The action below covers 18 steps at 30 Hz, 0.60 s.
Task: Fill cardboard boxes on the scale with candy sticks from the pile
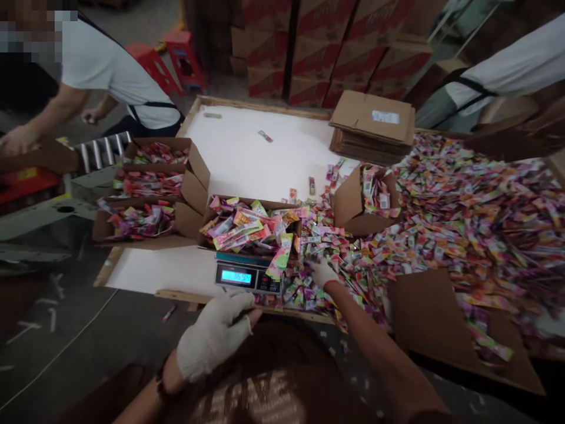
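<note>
My left hand [216,335], in a white glove with a bare fingertip showing, hovers just in front of the digital scale [233,277]. Its fingers are loosely bent and apart, with nothing visible in them. On the scale sits an open carton [295,235] heaped with colourful stick-shaped packets [247,227]; one green packet [280,256] hangs over the display panel. My right hand [324,272], also gloved, reaches into the loose packets [304,288] right of the scale. Its fingertips are lost among them, so I cannot tell whether it grips any.
Filled cartons [188,221] stand at the left beside a roller conveyor [106,150]. A partly filled carton [348,203], flattened cardboard [371,115] and a large packet heap [463,218] occupy the right. An open-flapped carton [428,318] lies near front right. Co-workers stand at both sides.
</note>
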Each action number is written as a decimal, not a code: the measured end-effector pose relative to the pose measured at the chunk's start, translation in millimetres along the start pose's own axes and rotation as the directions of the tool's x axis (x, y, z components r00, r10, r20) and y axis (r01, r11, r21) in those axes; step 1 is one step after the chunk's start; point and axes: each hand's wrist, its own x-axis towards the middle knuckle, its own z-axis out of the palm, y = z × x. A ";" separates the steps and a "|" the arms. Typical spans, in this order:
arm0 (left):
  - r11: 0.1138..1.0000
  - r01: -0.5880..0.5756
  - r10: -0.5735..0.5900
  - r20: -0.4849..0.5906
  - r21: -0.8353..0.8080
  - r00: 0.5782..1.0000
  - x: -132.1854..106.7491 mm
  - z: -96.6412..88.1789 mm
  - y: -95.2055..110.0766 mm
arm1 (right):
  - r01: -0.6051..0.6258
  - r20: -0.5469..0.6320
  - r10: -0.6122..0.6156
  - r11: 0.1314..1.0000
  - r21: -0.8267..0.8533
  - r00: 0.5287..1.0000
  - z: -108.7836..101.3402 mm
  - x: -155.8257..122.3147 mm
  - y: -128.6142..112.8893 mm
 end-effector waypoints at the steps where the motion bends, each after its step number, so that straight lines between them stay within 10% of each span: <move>1: 0.995 0.078 -0.078 0.014 -0.067 0.997 1.1 4.4 -3.8 | -0.018 -0.010 0.018 1.000 0.010 1.000 8.2 -2.1 5.4; 7: 0.631 0.506 -0.324 0.392 -0.589 0.861 24.0 40.8 2.2 | 0.093 -0.302 -0.010 0.961 0.261 0.953 -45.3 -15.0 22.1; 13: 0.221 0.305 -0.466 0.174 -0.926 0.867 47.7 11.3 28.7 | 0.616 -0.579 -0.322 0.661 0.429 0.749 -129.5 -53.8 -48.5; 18: 0.268 0.228 -0.601 0.022 -0.936 0.799 10.3 -18.5 0.6 | 0.279 -0.297 -0.180 0.899 0.337 0.938 -87.4 -13.9 -37.0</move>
